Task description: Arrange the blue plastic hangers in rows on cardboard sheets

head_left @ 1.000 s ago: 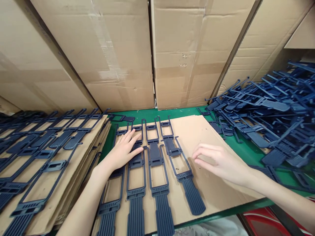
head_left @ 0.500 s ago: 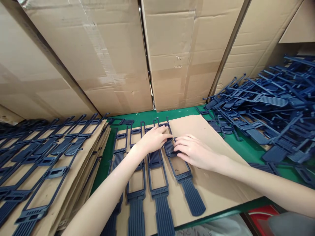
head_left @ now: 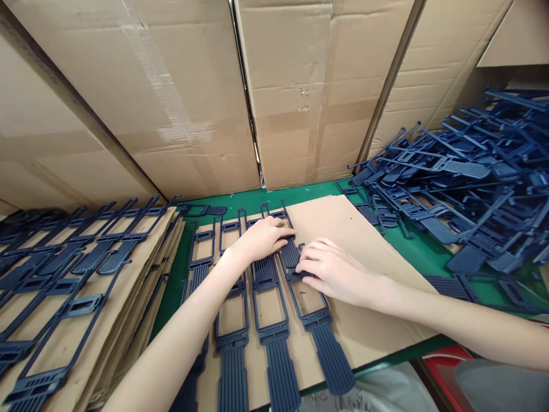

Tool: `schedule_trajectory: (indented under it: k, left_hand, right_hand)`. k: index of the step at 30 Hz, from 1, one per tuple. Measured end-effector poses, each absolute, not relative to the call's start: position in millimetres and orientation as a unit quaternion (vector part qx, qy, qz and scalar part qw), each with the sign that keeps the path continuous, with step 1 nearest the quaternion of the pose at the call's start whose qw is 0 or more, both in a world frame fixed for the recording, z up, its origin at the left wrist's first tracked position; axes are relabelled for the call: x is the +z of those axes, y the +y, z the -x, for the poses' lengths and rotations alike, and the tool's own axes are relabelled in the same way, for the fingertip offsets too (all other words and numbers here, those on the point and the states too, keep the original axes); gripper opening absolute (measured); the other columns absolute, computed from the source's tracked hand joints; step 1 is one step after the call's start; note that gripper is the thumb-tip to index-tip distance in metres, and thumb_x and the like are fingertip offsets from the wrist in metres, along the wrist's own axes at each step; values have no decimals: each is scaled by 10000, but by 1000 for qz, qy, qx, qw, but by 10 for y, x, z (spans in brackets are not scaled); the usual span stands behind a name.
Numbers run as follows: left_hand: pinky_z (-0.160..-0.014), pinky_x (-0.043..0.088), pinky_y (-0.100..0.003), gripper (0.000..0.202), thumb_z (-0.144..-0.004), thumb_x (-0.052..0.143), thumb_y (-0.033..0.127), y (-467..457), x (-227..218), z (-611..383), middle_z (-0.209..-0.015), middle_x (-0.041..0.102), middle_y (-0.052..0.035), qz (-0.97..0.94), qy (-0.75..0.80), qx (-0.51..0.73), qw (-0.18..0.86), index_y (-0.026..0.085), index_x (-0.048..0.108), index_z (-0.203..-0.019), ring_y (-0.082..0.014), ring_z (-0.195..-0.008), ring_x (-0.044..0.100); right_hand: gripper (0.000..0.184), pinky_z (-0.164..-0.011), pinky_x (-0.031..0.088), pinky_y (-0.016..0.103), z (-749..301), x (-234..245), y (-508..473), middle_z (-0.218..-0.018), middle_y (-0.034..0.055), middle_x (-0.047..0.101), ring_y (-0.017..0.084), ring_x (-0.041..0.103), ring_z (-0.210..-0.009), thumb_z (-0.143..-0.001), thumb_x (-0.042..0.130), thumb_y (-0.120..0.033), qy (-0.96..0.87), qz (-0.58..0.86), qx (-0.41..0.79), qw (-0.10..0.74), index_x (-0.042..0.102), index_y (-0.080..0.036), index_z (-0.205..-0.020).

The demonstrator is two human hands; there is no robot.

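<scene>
A dark blue plastic frame with a ribbed paddle end (head_left: 332, 357) lies on a flat cardboard sheet (head_left: 369, 329), the rightmost of several like it. Over its upper ribbed part rests my left hand (head_left: 266, 237), thumb and fingertips closed on its edge. My right hand (head_left: 337, 272) is at the same frame's right side, fingers curled onto its middle crosspiece, which they partly hide. Immediately left lies a second plastic frame (head_left: 283, 372), its paddle pointing towards me. My left forearm covers parts of the other frames.
A stack of cardboard sheets (head_left: 132, 320) with blue frames between and on top stands at left. A tangled pile of blue frames (head_left: 467, 171) covers the right of the green tabletop (head_left: 437, 252). Tall cardboard boxes (head_left: 295, 103) form a wall behind.
The rightmost frame has slid a little towards me, closer in line with its neighbour. Both hands stay at it, the right slightly lower and more curled. The view has shifted slightly.
</scene>
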State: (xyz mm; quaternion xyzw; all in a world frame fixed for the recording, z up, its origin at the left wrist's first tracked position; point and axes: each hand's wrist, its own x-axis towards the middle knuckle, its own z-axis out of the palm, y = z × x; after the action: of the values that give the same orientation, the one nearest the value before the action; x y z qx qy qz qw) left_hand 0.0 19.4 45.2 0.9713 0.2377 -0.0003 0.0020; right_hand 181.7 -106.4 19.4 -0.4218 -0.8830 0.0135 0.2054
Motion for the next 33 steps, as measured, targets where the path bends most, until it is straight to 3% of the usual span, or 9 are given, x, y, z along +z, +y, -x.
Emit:
schedule_trajectory:
  k: [10, 20, 24, 29, 33]
  left_hand:
    - [-1012, 380, -370, 348, -927, 497, 253, 205, 401, 26, -1301, 545, -76, -973, 228, 16, -7, 280, 579, -1264, -229, -1195, 505]
    - [-1087, 286, -451, 392, -940, 475, 351, 135, 436, 5, -1404, 459, -114, -972, 233, 31, -31, 228, 517, -1310, -266, -1311, 402]
    - [-1117, 225, -494, 501, -942, 415, 486, 73, 408, -103, -1456, 393, -159, -964, 259, 47, -49, 180, 482, -1333, -303, -1381, 297]
    - [-1128, 188, -531, 531, -941, 375, 521, 38, 266, -219, -1460, 385, -183, -954, 286, 77, -35, 141, 520, -1283, -324, -1394, 266]
    - [-1137, 152, -544, 653, -917, 361, 588, 49, 113, -218, -1500, 301, -202, -946, 313, 85, -23, 119, 442, -1365, -330, -1421, 180]
  right_hand:
    - [90, -913, 388, 408, -1808, 147, -1057, -919, 88, 632, 231, 528, -984, -858, 581, -159, -874, 430, -34, 224, 671, -158, -854]
    - [126, -904, 398, 383, -1880, 274, -1062, -968, 73, 659, 206, 572, -967, -889, 550, -196, -861, 440, 19, 256, 673, -176, -866]
    - [186, -877, 412, 382, -2210, 429, -1065, -970, 71, 678, 216, 600, -942, -918, 488, -221, -834, 497, 1, 240, 671, -188, -904]
    - [264, -835, 443, 409, -2837, 400, -1197, -977, 82, 689, 254, 624, -905, -910, 460, -338, -757, 611, -58, 226, 679, -192, -903]
    - [280, -762, 478, 384, -3290, 263, -1376, -993, 67, 692, 257, 646, -861, -886, 454, -381, -684, 699, -38, 205, 673, -208, -902]
